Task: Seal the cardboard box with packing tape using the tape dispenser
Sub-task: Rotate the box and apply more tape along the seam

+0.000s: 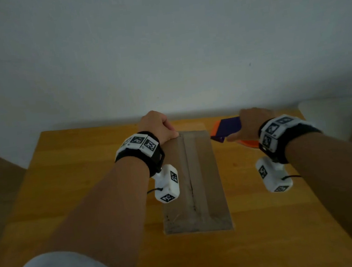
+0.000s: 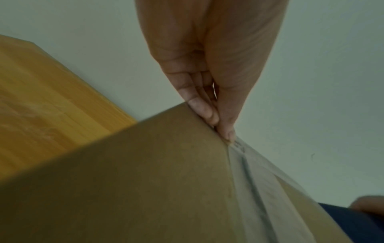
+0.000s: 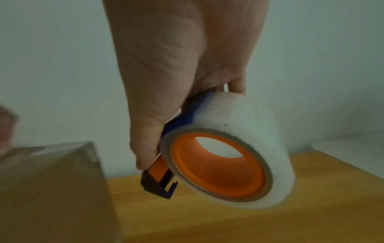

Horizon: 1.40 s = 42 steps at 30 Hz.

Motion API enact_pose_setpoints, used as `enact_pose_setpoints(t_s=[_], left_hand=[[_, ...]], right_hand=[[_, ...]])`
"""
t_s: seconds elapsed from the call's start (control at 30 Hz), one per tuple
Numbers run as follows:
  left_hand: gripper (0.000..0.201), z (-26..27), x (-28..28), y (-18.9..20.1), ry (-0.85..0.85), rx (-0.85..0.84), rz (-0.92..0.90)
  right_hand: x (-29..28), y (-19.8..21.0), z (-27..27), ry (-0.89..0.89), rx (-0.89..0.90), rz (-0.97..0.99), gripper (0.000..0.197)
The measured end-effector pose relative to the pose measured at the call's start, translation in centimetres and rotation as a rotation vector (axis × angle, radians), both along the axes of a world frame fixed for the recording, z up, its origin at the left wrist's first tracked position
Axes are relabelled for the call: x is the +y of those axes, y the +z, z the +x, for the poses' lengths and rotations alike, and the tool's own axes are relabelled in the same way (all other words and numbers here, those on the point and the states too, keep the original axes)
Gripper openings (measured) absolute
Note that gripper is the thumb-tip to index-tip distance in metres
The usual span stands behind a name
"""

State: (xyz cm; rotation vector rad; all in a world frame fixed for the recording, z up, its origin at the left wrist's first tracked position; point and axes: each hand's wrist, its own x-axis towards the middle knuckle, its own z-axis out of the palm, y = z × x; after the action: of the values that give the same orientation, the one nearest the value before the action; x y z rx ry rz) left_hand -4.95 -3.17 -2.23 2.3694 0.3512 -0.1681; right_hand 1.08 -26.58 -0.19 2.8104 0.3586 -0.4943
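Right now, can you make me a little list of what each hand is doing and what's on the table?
Left hand: fingers curled over the far edge of the brown cardboard box
Right hand: holds the orange-and-blue tape dispenser with its clear tape roll, beside the box
Box top: clear tape strip along the middle seam
Table: yellow wooden table

Right hand (image 3: 182, 69) curls round blue-and-orange tape dispenser (image 3: 164, 174), held above the wooden counter (image 3: 270, 222), clear tape roll (image 3: 239, 148) on orange hub facing the camera, black cutter end pointing down-left, just beside the cardboard box (image 3: 51, 189) corner, not touching it.
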Motion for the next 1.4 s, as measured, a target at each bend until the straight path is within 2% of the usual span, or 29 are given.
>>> enact_pose_setpoints(t_s=[0.13,0.23,0.43,0.63,0.7,0.83,0.93,1.0,1.1,1.23,1.4], left_hand=[[0.024,0.1,0.3,-0.3,0.008,-0.004,-0.032],[0.021,0.1,0.5,-0.3,0.004,-0.003,-0.058],[0.016,0.4,0.6,-0.5,-0.006,0.016,-0.092],[0.016,0.4,0.7,-0.5,-0.009,0.008,-0.11],[0.016,0.4,0.6,-0.5,-0.008,0.01,-0.118],[0.013,0.4,0.4,-0.3,0.0,0.016,-0.113],[0.012,0.5,0.4,0.3,-0.023,0.053,-0.111],[0.014,0.6,0.4,0.9,-0.036,0.057,-0.101],[0.008,0.8,0.6,1.5,-0.042,-0.022,0.041],[0.005,0.6,0.0,1.2,-0.101,-0.006,0.125],[0.009,0.5,-0.5,0.9,-0.125,-0.037,0.147]], right_hand=[[-1.0,-2.4,0.8,-0.09,0.047,0.075,0.044],[-0.9,-4.6,0.7,-0.094,0.046,0.119,0.04],[-0.4,-7.5,-0.4,-0.081,0.09,0.2,0.067],[-0.1,-9.2,-1.0,-0.066,0.143,0.218,0.075],[-0.1,-9.1,-1.1,-0.06,0.17,0.209,0.074],[0.2,-6.9,-0.9,-0.048,0.121,0.236,0.035],[0.4,-4.3,-0.2,-0.103,0.003,0.481,0.027],[0.9,-2.1,0.2,-0.062,-0.094,0.619,0.025],[2.3,0.6,0.0,0.072,-0.148,0.661,0.023],[4.5,1.6,-0.9,0.256,-0.06,0.569,0.024],[6.7,0.4,-2.0,0.314,0.067,0.457,0.033]])
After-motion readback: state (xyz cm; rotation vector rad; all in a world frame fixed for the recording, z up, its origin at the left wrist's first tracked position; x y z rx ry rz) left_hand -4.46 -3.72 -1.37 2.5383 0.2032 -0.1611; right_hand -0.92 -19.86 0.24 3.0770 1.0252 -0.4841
